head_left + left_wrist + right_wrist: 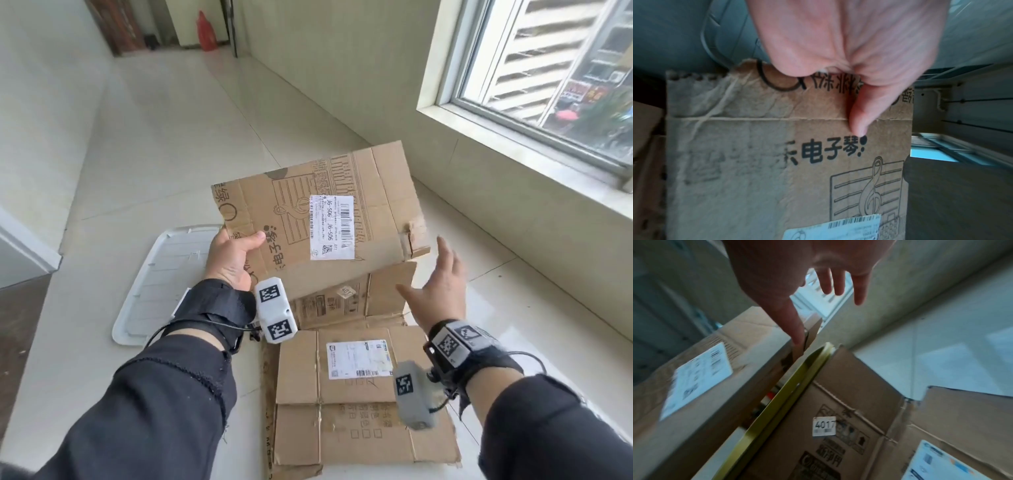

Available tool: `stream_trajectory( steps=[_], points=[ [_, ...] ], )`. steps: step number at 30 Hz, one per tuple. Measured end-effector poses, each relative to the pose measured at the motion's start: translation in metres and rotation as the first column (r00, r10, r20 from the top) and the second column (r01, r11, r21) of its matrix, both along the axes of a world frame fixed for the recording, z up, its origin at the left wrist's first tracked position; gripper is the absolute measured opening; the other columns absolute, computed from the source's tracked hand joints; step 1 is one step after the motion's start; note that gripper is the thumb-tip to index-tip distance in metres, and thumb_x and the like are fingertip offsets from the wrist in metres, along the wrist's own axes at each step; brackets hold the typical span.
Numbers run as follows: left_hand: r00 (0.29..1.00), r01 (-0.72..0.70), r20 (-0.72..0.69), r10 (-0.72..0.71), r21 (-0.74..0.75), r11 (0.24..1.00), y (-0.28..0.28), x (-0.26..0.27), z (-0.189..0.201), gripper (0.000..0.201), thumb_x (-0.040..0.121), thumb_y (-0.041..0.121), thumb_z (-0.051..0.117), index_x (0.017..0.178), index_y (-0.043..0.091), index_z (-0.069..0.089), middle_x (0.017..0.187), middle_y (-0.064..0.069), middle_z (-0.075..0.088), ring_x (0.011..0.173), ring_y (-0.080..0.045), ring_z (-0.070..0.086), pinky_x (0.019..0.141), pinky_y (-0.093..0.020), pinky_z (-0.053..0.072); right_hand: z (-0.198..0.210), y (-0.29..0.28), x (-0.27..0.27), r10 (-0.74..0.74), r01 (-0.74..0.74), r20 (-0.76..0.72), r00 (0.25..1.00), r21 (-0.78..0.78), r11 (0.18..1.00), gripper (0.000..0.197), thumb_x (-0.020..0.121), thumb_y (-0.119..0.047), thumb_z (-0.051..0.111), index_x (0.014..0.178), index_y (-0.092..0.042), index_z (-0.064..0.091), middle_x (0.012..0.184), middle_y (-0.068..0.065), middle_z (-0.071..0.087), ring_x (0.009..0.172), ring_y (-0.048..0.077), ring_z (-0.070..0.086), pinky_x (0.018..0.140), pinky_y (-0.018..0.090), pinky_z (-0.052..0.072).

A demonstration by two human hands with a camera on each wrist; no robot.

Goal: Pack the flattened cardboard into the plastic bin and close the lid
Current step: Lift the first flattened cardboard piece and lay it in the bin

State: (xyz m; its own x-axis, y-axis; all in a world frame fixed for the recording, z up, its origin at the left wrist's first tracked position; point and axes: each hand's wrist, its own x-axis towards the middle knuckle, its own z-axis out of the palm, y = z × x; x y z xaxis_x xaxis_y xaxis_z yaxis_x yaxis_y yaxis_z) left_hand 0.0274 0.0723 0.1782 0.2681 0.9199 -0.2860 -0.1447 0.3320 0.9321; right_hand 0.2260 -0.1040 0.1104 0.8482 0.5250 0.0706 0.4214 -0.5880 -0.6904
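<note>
My left hand (245,248) grips the near left edge of a flattened cardboard sheet (376,192) printed with a music staff and bearing a white label, and holds it tilted above the floor. In the left wrist view the thumb (858,123) presses on the sheet (756,162). My right hand (438,284) is open with spread fingers beside the sheet's torn right corner; whether it touches is unclear. Under the sheet lies more flattened cardboard, one piece tagged 4017 (849,386) and a labelled one (342,411) nearest me. A white lid (164,274) lies on the floor to the left.
A yellow-green rim (793,399) shows between the held sheet and the 4017 piece; I cannot tell if it is the bin. A wall with a window (548,85) runs along the right. Pale tiled floor (171,137) stretches ahead, with a red object (205,31) far off.
</note>
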Motion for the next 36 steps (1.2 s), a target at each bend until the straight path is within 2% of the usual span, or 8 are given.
stream_trajectory(
  steps=[6, 13, 17, 22, 25, 28, 31, 36],
  points=[
    [0.999, 0.042, -0.008, -0.042, 0.002, 0.999, 0.025, 0.0, 0.018, 0.045, 0.084, -0.003, 0.058, 0.128, 0.005, 0.054, 0.116, -0.017, 0.066, 0.096, -0.032, 0.063, 0.077, -0.047, 0.055, 0.034, 0.046, -0.02, 0.284, -0.207, 0.345, 0.895, -0.244, 0.947, 0.093, 0.079, -0.03, 0.065, 0.147, -0.04, 0.001, 0.159, 0.002, -0.003, 0.147, 0.025, -0.007, 0.118, 0.045, -0.004],
    [0.992, 0.116, -0.039, -0.119, -0.071, 0.991, 0.047, -0.003, 0.019, 0.04, 0.088, 0.007, 0.06, 0.127, 0.002, 0.053, 0.105, -0.019, 0.067, 0.077, -0.028, 0.064, 0.056, -0.035, 0.058, 0.036, 0.081, -0.018, 0.41, -0.283, 0.511, 0.755, -0.311, 0.908, 0.069, 0.084, -0.012, 0.056, 0.144, -0.034, 0.03, 0.149, 0.001, 0.037, 0.142, 0.03, 0.026, 0.116, 0.054, 0.002],
    [0.995, 0.085, -0.045, -0.089, -0.074, 0.994, 0.061, 0.001, 0.007, 0.038, 0.097, 0.039, 0.046, 0.108, 0.008, 0.063, 0.103, -0.017, 0.07, 0.091, -0.032, 0.066, 0.082, -0.045, 0.055, 0.031, 0.099, -0.014, 0.403, -0.257, 0.526, 0.749, -0.33, 0.908, 0.056, 0.082, -0.008, 0.053, 0.133, -0.028, 0.044, 0.128, -0.004, 0.054, 0.125, 0.027, 0.045, 0.112, 0.06, 0.019],
    [0.896, -0.017, -0.439, 0.063, 0.109, 0.994, 0.085, -0.002, -0.034, 0.014, 0.093, 0.015, 0.048, 0.096, 0.012, 0.062, 0.112, -0.013, 0.066, 0.103, -0.03, 0.062, 0.094, -0.044, 0.051, 0.024, 0.127, -0.015, 0.407, -0.225, 0.347, 0.845, -0.46, 0.859, 0.054, 0.088, -0.009, 0.038, 0.138, -0.028, 0.03, 0.138, -0.006, 0.042, 0.134, 0.026, 0.03, 0.113, 0.061, 0.008],
    [0.807, 0.1, -0.59, -0.023, 0.098, 0.99, 0.09, -0.005, -0.053, 0.033, 0.088, 0.003, 0.053, 0.12, 0.008, 0.058, 0.124, -0.01, 0.061, 0.105, -0.024, 0.054, 0.095, -0.034, 0.044, 0.011, 0.142, -0.018, 0.444, -0.244, 0.292, 0.847, -0.527, 0.814, 0.056, 0.088, -0.008, 0.041, 0.139, -0.027, 0.027, 0.138, -0.001, 0.042, 0.134, 0.03, 0.031, 0.111, 0.064, 0.011],
    [0.764, 0.162, -0.638, -0.096, 0.047, 0.986, 0.094, -0.003, -0.071, 0.047, 0.086, -0.005, 0.05, 0.131, 0.008, 0.054, 0.134, -0.011, 0.055, 0.115, -0.027, 0.051, 0.091, -0.029, 0.039, -0.003, 0.158, -0.019, 0.474, -0.249, 0.24, 0.847, -0.608, 0.754, 0.053, 0.087, -0.005, 0.039, 0.136, -0.026, 0.032, 0.13, 0.002, 0.049, 0.128, 0.031, 0.037, 0.108, 0.066, 0.014],
    [0.744, 0.127, -0.662, -0.087, 0.012, 0.992, 0.098, 0.001, -0.085, 0.052, 0.087, -0.009, 0.038, 0.133, 0.01, 0.054, 0.14, -0.01, 0.052, 0.129, -0.03, 0.047, 0.104, -0.034, 0.04, -0.02, 0.174, -0.014, 0.462, -0.245, 0.186, 0.867, -0.648, 0.721, 0.055, 0.086, -0.003, 0.038, 0.135, -0.027, 0.036, 0.129, 0.001, 0.052, 0.128, 0.03, 0.038, 0.107, 0.069, 0.011],
    [0.73, 0.056, -0.683, -0.015, 0.038, 0.998, 0.1, 0.004, -0.099, 0.058, 0.086, -0.012, 0.029, 0.129, 0.011, 0.06, 0.143, -0.008, 0.052, 0.134, -0.028, 0.045, 0.111, -0.034, 0.035, -0.035, 0.192, -0.005, 0.464, -0.251, 0.134, 0.876, -0.694, 0.675, 0.063, 0.086, -0.001, 0.033, 0.142, -0.029, 0.03, 0.141, 0.002, 0.045, 0.14, 0.034, 0.024, 0.108, 0.07, 0.004]
  ],
)
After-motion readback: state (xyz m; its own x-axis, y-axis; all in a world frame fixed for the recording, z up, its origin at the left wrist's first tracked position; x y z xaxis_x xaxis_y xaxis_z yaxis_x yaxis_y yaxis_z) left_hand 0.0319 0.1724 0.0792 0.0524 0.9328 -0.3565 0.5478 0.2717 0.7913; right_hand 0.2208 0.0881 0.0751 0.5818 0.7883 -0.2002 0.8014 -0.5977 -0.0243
